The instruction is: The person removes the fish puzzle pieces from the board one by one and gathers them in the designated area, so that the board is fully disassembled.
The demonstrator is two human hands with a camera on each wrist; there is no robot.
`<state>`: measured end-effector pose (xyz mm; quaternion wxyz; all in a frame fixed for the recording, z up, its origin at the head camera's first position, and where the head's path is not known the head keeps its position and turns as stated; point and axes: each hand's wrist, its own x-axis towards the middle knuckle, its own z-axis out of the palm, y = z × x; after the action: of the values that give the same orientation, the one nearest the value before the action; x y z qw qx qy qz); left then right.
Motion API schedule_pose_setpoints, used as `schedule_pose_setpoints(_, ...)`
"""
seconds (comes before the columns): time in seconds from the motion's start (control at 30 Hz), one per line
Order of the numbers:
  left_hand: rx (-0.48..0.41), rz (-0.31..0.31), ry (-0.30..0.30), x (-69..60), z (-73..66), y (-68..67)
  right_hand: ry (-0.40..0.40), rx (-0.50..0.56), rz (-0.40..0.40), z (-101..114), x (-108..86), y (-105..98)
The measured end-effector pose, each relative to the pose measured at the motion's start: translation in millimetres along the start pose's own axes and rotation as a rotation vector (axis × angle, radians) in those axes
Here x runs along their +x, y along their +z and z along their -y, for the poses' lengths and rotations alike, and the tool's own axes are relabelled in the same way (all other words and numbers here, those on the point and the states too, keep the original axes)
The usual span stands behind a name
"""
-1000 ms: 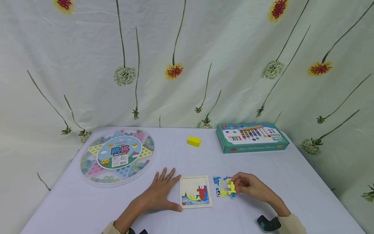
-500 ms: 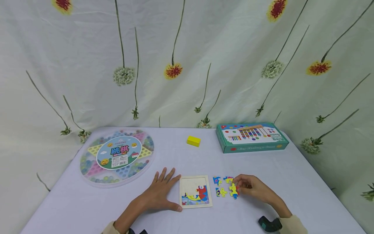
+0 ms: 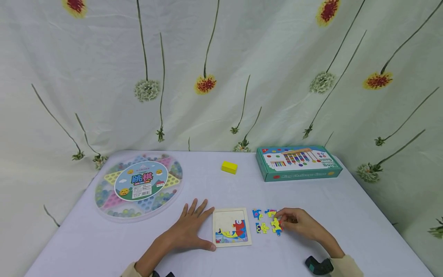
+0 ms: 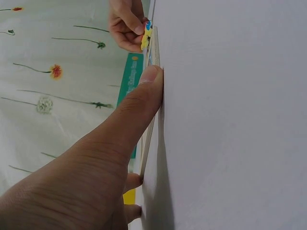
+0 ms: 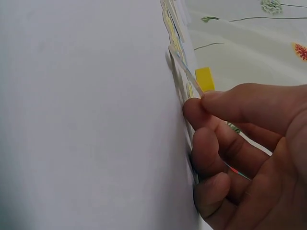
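Note:
In the head view a square wooden puzzle tray (image 3: 232, 210) lies flat, with joined pieces (image 3: 238, 231) filling its lower and right part. My left hand (image 3: 191, 227) is spread on the cloth at the tray's left side, thumb and a finger touching its edge. My right hand (image 3: 301, 223) pinches a yellow, red and blue piece (image 3: 276, 226) between thumb and fingers; in the right wrist view this piece (image 5: 186, 68) is tilted, one edge raised. Several loose pieces (image 3: 264, 227) lie between it and the tray.
A round marble board game (image 3: 141, 181) lies at the back left. A yellow block (image 3: 229, 167) sits behind the tray, and a green game box (image 3: 299, 163) stands at the back right. A flowered curtain (image 3: 277, 111) hangs behind the table.
My right hand has shifted slightly right and toward me, with the pinched piece drawn a little away from the loose ones. My left hand and the tray have stayed in place.

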<state>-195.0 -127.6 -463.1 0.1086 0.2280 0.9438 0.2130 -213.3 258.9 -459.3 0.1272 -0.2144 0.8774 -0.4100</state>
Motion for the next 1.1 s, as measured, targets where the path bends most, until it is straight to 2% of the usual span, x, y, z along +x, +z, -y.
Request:
schedule_pose_setpoints(0.33,0.002,-0.006,0.012,-0.7,0.2,1.2,-0.017,-0.015,-0.017,2.2,-0.7,0.8)
schedule_pose_setpoints(0.9,0.01,-0.01,0.004,0.6,1.6,1.8,0.017,0.018,-0.024,3.3,0.4,1.7)
schedule_pose_setpoints(1.1,0.005,-0.006,0.004,-0.2,0.9,0.5,0.019,-0.001,-0.023,4.2,1.2,2.1)
